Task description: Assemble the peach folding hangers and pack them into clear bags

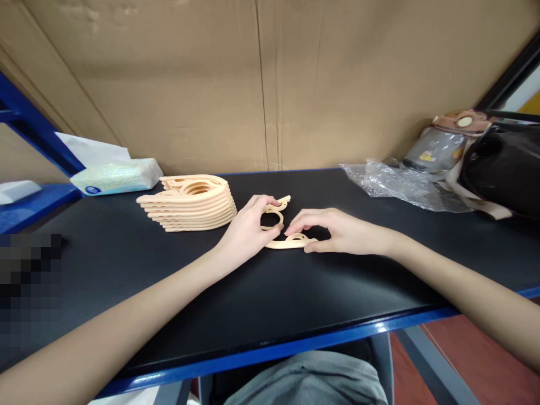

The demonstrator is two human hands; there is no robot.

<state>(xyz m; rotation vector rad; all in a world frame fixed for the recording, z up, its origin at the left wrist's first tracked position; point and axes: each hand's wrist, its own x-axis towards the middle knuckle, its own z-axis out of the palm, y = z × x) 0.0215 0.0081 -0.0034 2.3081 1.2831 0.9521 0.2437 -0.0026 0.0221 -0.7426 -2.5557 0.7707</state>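
A peach plastic folding hanger (291, 242) lies on the black table (261, 292) in the middle. My left hand (248, 228) pinches its ring-shaped hook part (273, 215), lifted a little off the table. My right hand (333, 229) has its fingers curled over the hanger's flat arm, thumb and fingertips pressing on it. To the left, a neat stack of the same peach hangers (189, 205) rests on the table, a short way from my left hand.
A tissue pack (116, 175) sits at the back left by a blue shelf frame (37, 129). Crumpled clear plastic (396, 183), a lidded bottle (442, 140) and a black bag (506, 163) stand at the back right. A cardboard wall (261, 79) closes the back.
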